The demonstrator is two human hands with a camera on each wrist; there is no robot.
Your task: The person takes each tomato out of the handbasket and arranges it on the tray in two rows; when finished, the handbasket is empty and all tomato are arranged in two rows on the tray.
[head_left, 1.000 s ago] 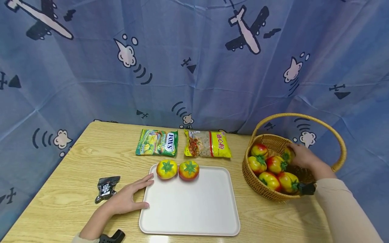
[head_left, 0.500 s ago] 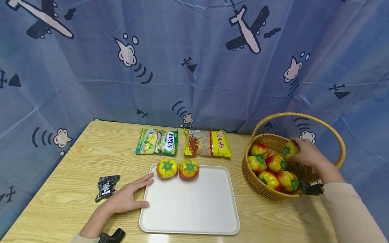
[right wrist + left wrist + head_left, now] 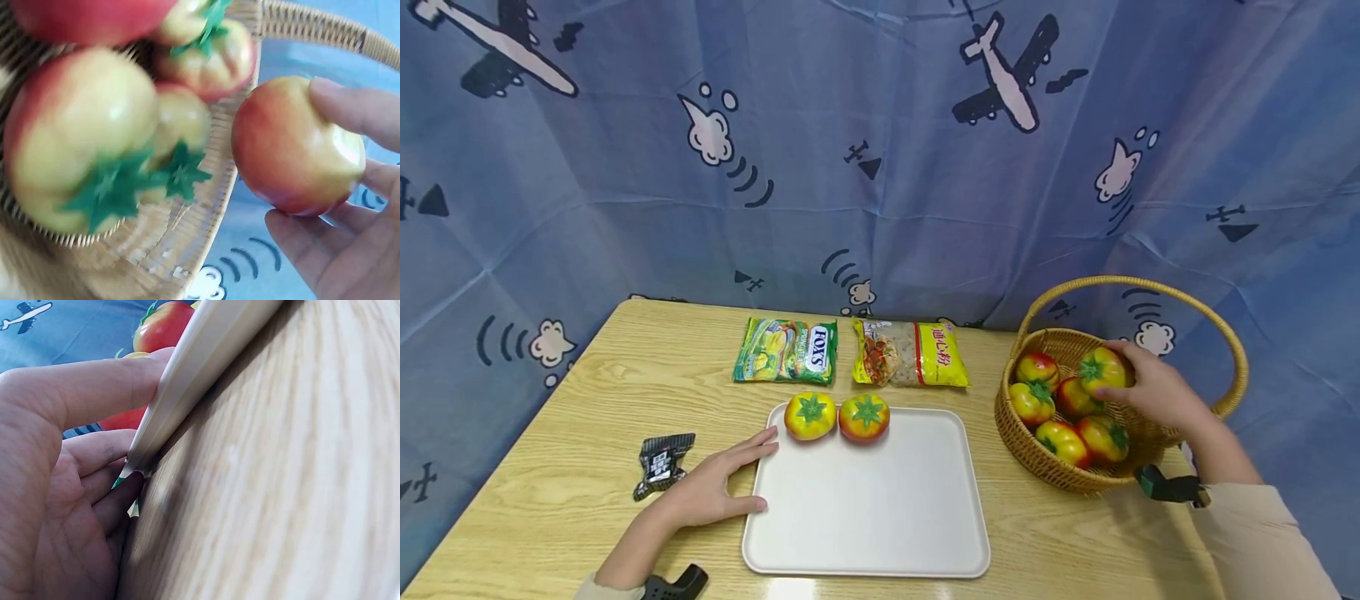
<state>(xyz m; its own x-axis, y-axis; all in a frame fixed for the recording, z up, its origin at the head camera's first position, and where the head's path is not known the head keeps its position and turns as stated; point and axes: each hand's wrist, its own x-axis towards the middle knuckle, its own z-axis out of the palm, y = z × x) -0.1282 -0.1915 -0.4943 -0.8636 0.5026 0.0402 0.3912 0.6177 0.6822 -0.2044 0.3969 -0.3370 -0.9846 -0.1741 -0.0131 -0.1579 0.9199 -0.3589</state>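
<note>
My right hand (image 3: pixel 1161 396) holds a yellow-and-red tomato (image 3: pixel 1102 369) with a green star-shaped leaf, thumb and fingers curled round it, above the wicker basket (image 3: pixel 1037 465). In the right wrist view this held tomato (image 3: pixel 294 147) is apart from the tomatoes below. Several similar tomatoes (image 3: pixel 81 125) lie inside the basket. On the left, my left hand (image 3: pixel 711 490) rests against the left edge of a white tray (image 3: pixel 872 508), its fingers fairly straight. The left wrist view has the thumb and fingertips touching the tray's rim (image 3: pixel 181 381). Two tomatoes (image 3: pixel 810 416) sit side by side at the tray's far left corner.
Behind the tray lie a green FOX'S bag (image 3: pixel 786 351) and a yellow pasta bag (image 3: pixel 911 353). A small black packet (image 3: pixel 662 465) is left of the tray. The basket's tall handle (image 3: pixel 1228 333) arches over its opening. A blue patterned curtain (image 3: pixel 820 150) hangs behind the table.
The right hand has raised the tomato from the right part of the basket and brought it slightly left, over the others. The left hand and tray have stayed put.
</note>
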